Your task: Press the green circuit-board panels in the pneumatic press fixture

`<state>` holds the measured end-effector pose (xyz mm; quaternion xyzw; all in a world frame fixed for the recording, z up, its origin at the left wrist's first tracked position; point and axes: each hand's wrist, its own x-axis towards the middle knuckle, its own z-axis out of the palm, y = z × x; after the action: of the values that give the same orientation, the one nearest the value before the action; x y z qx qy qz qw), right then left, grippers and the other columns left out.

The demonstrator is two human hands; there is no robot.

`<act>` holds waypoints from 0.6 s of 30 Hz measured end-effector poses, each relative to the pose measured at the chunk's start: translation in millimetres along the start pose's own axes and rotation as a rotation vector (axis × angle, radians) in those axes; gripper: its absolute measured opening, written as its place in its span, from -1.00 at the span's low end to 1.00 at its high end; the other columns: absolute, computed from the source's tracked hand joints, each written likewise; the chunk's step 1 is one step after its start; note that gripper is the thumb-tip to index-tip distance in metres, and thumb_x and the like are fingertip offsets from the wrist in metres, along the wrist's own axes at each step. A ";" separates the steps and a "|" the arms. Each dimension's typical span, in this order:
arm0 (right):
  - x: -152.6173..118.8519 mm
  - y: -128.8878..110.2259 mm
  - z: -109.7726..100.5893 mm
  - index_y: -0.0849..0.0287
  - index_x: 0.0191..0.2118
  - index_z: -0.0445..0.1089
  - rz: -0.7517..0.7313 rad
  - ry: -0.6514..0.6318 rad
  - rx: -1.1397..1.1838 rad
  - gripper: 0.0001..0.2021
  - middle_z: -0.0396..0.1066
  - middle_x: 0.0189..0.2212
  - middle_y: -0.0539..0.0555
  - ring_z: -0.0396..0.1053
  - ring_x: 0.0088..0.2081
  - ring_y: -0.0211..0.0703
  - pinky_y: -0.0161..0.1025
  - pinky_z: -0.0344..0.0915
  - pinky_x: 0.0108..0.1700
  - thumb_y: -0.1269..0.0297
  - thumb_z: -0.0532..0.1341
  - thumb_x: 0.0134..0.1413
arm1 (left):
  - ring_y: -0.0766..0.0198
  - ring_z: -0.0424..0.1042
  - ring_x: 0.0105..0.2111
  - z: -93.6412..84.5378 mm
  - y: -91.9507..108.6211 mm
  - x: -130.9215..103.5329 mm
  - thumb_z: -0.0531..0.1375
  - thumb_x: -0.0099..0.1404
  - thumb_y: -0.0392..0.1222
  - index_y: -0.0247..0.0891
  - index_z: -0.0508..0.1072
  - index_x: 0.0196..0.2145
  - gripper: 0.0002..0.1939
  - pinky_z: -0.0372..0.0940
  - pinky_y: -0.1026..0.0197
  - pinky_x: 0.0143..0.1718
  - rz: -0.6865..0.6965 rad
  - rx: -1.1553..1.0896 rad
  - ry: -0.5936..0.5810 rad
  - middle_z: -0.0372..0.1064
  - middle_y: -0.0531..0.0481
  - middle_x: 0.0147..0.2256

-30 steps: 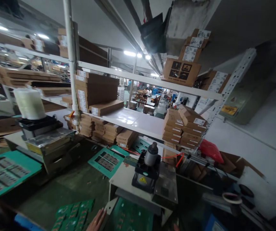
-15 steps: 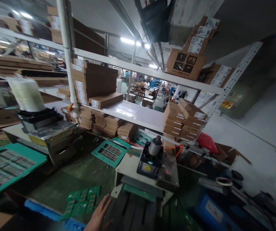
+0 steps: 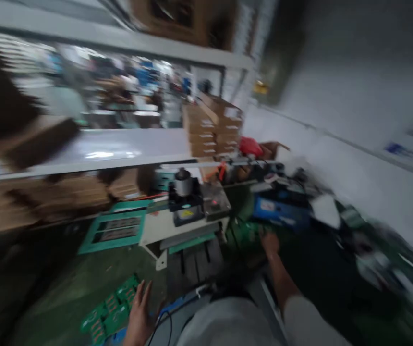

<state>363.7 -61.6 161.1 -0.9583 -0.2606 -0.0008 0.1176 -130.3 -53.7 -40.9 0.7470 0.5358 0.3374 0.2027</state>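
Note:
My left hand (image 3: 140, 315) is at the lower centre, its fingers stretched and spread. It is at the right edge of a group of green circuit boards (image 3: 111, 310) on the green bench top; whether it touches them I cannot tell. My right hand (image 3: 270, 242) reaches out right of the press machine, beside more green circuit boards (image 3: 245, 233). Its fingers are blurred, and any hold on a board cannot be made out. Between the hands stands the press (image 3: 185, 197), with a black and silver head on a pale base.
A teal frame tray (image 3: 87, 240) lies left of the press. Beyond the right hand is a blue machine (image 3: 282, 214). A white shelf (image 3: 149, 144) with stacked cardboard boxes (image 3: 212, 132) runs behind. A white wall (image 3: 354, 129) rises on the right.
The view has swung right and down, blurring the picture. My right hand has come into view, reaching beside the press. My left hand stays open by the circuit boards.

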 end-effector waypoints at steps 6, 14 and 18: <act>-43.3 110.2 14.8 0.24 0.13 0.44 0.241 -0.085 -0.037 -0.62 0.45 0.09 0.14 0.47 0.05 0.04 0.02 0.48 0.09 0.06 0.26 0.40 | -0.43 0.22 0.34 -11.0 20.2 13.1 0.05 0.25 0.47 -0.31 0.34 0.24 -0.11 0.25 -0.41 0.28 -0.013 0.019 -0.171 0.22 -0.45 0.28; -45.8 108.4 16.9 0.30 0.14 0.42 0.219 -0.103 -0.053 -0.66 0.44 0.08 0.16 0.47 0.03 -0.02 -0.01 0.46 0.08 0.15 0.18 0.48 | -0.42 0.27 0.31 -19.7 18.0 12.9 0.05 0.27 0.50 -0.38 0.36 0.22 -0.08 0.29 -0.35 0.27 0.018 0.046 -0.193 0.20 -0.53 0.28; -69.5 135.4 10.6 0.34 0.11 0.43 0.251 -0.119 -0.080 -0.62 0.47 0.03 0.17 0.48 0.00 -0.03 -0.01 0.46 0.05 0.08 0.18 0.48 | -0.40 0.25 0.32 -18.9 22.3 16.2 0.05 0.27 0.48 -0.36 0.36 0.23 -0.10 0.27 -0.35 0.29 -0.001 0.050 -0.213 0.17 -0.49 0.31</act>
<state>370.7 -207.2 115.9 -0.9856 -0.1447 0.0603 0.0627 -125.9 -47.2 -8.4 0.7833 0.5196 0.2427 0.2400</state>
